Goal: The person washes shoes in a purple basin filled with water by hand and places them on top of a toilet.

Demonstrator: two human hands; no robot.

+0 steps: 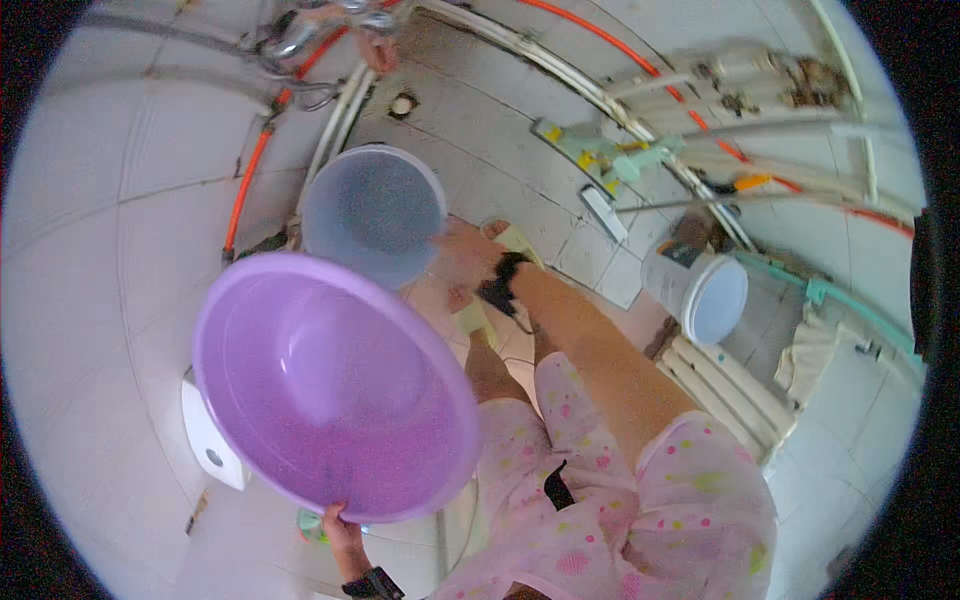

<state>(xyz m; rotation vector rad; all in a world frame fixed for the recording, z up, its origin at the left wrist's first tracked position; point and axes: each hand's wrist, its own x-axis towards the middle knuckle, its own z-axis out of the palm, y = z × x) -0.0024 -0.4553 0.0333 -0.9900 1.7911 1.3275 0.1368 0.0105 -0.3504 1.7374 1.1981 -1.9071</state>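
Observation:
A large purple plastic basin (330, 375) is tilted with its hollow side facing me. My left hand (342, 531) grips its lower rim, thumb over the edge. Beyond the basin stands a pale round bucket (311, 214) on the tiled floor, holding what looks like greyish water. My right hand (472, 251) is stretched to the bucket's right rim. It is blurred, so whether the fingers close on the rim is unclear. Dark bands circle both my wrists.
A white tub (716, 300) lies tipped at the right beside a white ribbed radiator (731, 382). A green mop head (592, 154) and a white-headed brush (604, 214) lean there. An orange hose (247, 187) runs along the left wall near metal taps (300, 41). A floor drain (403, 106) lies beyond the bucket.

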